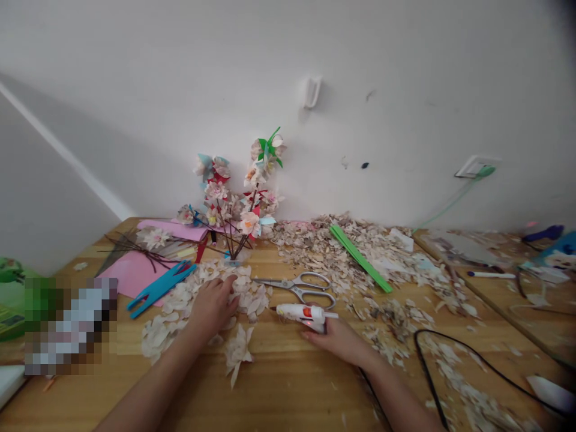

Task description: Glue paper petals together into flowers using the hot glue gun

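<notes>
My right hand (pixel 335 341) is wrapped round the grip of a white hot glue gun (pixel 297 312), its nozzle pointing left. A black cord runs down from beneath that wrist. My left hand (pixel 213 305) rests over a spread of pale dried petals (pixel 252 294), with thumb and forefinger apart and nothing visible between them. Its other fingertips are partly hidden. Just below it lies a petal flower (pixel 239 353) on the wooden table (pixel 270 399). Metal scissors (pixel 299 287) lie behind the glue gun, handles to the right.
Flowers on twigs (pixel 252 222) stand upright near the wall. Blue strips (pixel 159 289) and pink paper (pixel 132 273) lie left; green strips (pixel 360 258) cross a heap of petal scraps (pixel 310 246). A black cable (pixel 468 345) curves across the right, near a pen (pixel 492 275).
</notes>
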A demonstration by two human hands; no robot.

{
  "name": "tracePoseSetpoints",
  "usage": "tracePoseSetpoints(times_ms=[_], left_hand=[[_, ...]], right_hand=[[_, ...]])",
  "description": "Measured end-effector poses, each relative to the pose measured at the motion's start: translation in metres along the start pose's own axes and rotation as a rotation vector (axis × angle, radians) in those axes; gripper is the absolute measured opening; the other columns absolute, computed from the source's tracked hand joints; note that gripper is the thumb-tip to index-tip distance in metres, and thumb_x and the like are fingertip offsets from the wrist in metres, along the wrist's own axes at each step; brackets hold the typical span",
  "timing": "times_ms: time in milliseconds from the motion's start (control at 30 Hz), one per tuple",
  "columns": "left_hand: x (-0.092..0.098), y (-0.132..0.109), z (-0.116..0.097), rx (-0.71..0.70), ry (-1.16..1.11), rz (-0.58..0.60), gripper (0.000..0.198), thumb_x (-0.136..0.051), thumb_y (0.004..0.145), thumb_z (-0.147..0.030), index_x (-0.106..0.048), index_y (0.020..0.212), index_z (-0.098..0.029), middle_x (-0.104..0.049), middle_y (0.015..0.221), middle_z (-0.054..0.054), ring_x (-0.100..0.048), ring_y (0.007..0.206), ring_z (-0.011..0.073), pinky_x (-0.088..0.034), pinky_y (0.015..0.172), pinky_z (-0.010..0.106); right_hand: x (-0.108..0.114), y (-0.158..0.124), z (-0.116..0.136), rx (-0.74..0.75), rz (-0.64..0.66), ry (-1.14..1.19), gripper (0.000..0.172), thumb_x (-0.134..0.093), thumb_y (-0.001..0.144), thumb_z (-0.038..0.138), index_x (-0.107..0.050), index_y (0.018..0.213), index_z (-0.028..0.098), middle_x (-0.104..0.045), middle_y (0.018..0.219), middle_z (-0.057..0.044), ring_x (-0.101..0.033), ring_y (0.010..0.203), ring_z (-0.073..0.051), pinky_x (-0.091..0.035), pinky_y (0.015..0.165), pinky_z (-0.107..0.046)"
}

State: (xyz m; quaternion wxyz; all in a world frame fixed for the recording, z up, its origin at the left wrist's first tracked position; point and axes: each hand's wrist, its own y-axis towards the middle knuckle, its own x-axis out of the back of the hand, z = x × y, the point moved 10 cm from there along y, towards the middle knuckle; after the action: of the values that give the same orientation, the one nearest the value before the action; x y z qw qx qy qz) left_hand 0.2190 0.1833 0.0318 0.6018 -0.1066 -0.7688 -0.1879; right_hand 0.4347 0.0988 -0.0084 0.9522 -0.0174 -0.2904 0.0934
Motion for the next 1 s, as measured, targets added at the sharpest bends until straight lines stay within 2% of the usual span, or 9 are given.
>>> tracePoseSetpoints(times_ms=[200,433,633,800,1000], left_hand=[[-0.006,0.002,0.002,0.011,0.014,0.034,0.04,-0.044,0.077,-0.012,-0.05,0.116,-0.018,-0.069,0.089,0.008,-0.059,0.09,0.022,-0.038,0.086,0.035],[-0.009,-0.004,0.007,0.058,-0.032,0.027,0.041,-0.05,0.074,-0.017,-0.05,0.115,-0.019,-0.068,0.094,0.009,-0.059,0.095,0.0243,-0.039,0.084,0.036],[-0.002,-0.005,0.011,0.127,-0.167,-0.014,0.037,-0.045,0.076,-0.013,-0.051,0.112,-0.02,-0.069,0.088,0.007,-0.06,0.092,0.0227,-0.039,0.081,0.035],[0.006,-0.01,0.033,0.254,-0.388,-0.083,0.04,-0.048,0.074,-0.019,-0.043,0.114,-0.022,-0.069,0.087,0.003,-0.064,0.079,0.0202,-0.045,0.069,0.032],[0.002,-0.015,0.063,0.385,-0.659,-0.176,0.031,-0.056,0.069,-0.031,-0.044,0.096,-0.022,-0.06,0.065,-0.005,-0.064,0.062,0.0176,-0.048,0.057,0.027]], right_hand=[[-0.001,0.001,0.004,0.008,-0.01,0.012,0.04,-0.061,0.073,0.029,-0.062,0.111,0.017,-0.069,0.107,-0.006,-0.064,0.095,-0.027,-0.047,0.089,-0.039],[0.0,0.0,0.005,0.009,-0.022,0.068,0.039,-0.062,0.072,0.029,-0.063,0.109,0.017,-0.07,0.105,-0.006,-0.064,0.093,-0.027,-0.048,0.088,-0.04],[0.0,0.001,0.007,0.012,-0.044,0.149,0.037,-0.062,0.072,0.033,-0.067,0.104,0.016,-0.07,0.106,-0.007,-0.064,0.096,-0.028,-0.047,0.089,-0.041],[0.0,0.003,0.001,0.006,-0.058,0.171,0.036,-0.063,0.071,0.037,-0.069,0.099,0.016,-0.072,0.101,-0.007,-0.065,0.092,-0.029,-0.049,0.086,-0.042],[0.005,0.002,-0.006,-0.02,-0.1,0.212,0.041,-0.067,0.066,0.043,-0.069,0.097,0.015,-0.073,0.096,-0.008,-0.066,0.088,-0.029,-0.049,0.084,-0.043]])
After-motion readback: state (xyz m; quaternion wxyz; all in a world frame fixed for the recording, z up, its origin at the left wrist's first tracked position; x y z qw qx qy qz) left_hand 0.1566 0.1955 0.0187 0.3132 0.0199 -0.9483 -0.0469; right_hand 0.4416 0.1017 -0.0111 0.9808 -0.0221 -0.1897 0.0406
